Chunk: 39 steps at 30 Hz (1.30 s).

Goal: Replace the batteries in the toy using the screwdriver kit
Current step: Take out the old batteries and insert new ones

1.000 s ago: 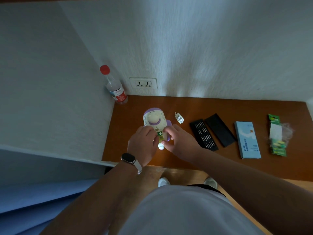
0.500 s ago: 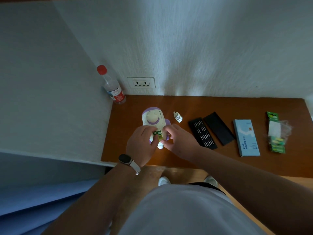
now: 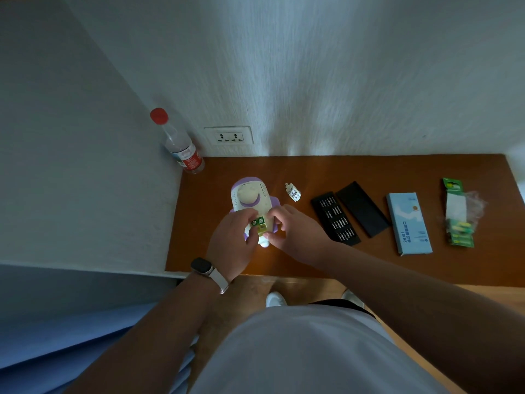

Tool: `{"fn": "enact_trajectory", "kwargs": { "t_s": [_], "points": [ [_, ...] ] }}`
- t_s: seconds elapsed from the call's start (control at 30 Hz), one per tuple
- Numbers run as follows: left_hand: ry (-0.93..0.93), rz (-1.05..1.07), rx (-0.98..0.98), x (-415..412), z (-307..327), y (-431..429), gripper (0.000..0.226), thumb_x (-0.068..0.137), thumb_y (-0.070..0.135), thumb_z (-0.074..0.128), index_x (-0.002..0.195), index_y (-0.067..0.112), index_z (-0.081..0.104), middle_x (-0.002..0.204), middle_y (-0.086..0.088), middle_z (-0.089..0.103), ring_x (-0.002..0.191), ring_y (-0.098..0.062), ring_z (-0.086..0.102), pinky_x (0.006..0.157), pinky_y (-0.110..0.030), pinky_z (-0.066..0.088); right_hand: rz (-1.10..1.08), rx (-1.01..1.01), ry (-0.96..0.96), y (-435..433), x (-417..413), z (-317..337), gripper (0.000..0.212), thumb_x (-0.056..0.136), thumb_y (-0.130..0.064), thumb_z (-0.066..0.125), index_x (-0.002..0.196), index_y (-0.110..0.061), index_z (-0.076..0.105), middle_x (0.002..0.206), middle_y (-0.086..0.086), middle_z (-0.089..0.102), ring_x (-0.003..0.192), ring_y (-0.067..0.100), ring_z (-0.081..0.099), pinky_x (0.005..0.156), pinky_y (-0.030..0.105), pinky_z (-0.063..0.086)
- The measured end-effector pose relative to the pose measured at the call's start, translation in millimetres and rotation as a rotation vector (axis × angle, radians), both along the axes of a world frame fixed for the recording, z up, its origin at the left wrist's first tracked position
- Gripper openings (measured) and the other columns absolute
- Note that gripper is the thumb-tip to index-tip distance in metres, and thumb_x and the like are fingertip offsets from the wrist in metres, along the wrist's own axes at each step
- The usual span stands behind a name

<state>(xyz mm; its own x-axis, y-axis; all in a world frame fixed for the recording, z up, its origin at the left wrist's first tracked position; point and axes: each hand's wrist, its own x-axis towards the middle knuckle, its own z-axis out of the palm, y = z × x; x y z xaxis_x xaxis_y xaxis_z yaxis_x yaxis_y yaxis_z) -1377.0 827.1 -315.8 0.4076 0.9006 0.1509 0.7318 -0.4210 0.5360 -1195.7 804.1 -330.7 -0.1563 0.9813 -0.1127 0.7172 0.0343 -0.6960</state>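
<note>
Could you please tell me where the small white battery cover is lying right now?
The small white battery cover lies on the brown wooden table, between the purple-and-white toy and the black bit tray.

1. Both hands covered the lower part of the toy (image 3: 250, 199), so its battery bay showed only in part.
2. The bits in the screwdriver kit tray (image 3: 335, 218) were too small to tell apart.
3. Print on the blue box (image 3: 409, 223) was unreadable.
4. The battery pack (image 3: 458, 214) lay blurred under crumpled wrap.
</note>
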Motion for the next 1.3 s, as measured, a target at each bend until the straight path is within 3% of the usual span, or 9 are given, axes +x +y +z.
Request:
{"fn": "enact_trajectory", "kwargs": {
  "t_s": [0.27, 0.4, 0.63, 0.93, 1.3],
  "points": [
    [0.112, -0.11, 0.197, -1, -6, 3, 0.034, 0.071, 0.0, 0.086, 0.1, 0.003, 0.068, 0.087, -0.012, 0.071, 0.08, -0.029, 0.068, 0.063, -0.036, 0.058, 0.009, -0.02, -0.018, 2, -1, -2, 0.032, 0.088, -0.043, 0.063, 0.113, -0.026, 0.052, 0.104, -0.013, 0.05, 0.089, 0.011, 0.054, 0.076, 0.03, 0.052],
    [0.15, -0.018, 0.232, -2, -10, 6, 0.033, 0.071, 0.01, 0.088, 0.099, 0.007, 0.071, 0.088, -0.01, 0.073, 0.083, -0.028, 0.068, 0.063, -0.033, 0.056, 0.014, -0.02, -0.025, 3, -1, -4, 0.029, 0.087, -0.044, 0.063, 0.109, -0.029, 0.051, 0.102, -0.015, 0.048, 0.087, 0.01, 0.055, 0.072, 0.027, 0.051],
    [0.213, -0.101, 0.274, -3, -10, 7, 0.021, 0.076, 0.014, 0.085, 0.092, 0.007, 0.073, 0.088, -0.011, 0.069, 0.081, -0.029, 0.065, 0.058, -0.037, 0.058, 0.015, -0.026, -0.036, 5, 0, -4, 0.033, 0.088, -0.044, 0.063, 0.114, -0.027, 0.051, 0.103, -0.015, 0.047, 0.086, 0.008, 0.054, 0.064, 0.019, 0.041],
    [0.413, -0.187, 0.38, -3, 2, 9, 0.023, 0.074, 0.024, 0.086, 0.091, 0.012, 0.076, 0.087, -0.011, 0.068, 0.08, -0.029, 0.065, 0.058, -0.035, 0.051, -0.005, -0.026, -0.076, 4, 2, -3, 0.03, 0.088, -0.046, 0.063, 0.11, -0.029, 0.051, 0.102, -0.015, 0.049, 0.082, 0.005, 0.053, 0.06, 0.013, 0.035],
    [0.374, -0.143, 0.392, -7, -6, 12, 0.022, 0.077, 0.025, 0.084, 0.085, 0.009, 0.071, 0.088, -0.012, 0.069, 0.079, -0.028, 0.067, 0.06, -0.037, 0.056, -0.029, 0.002, -0.138, 3, -6, -12, 0.027, 0.087, -0.055, 0.058, 0.101, -0.033, 0.049, 0.092, -0.014, 0.055, 0.065, -0.001, 0.046, 0.055, 0.017, 0.033]
  ]
}}
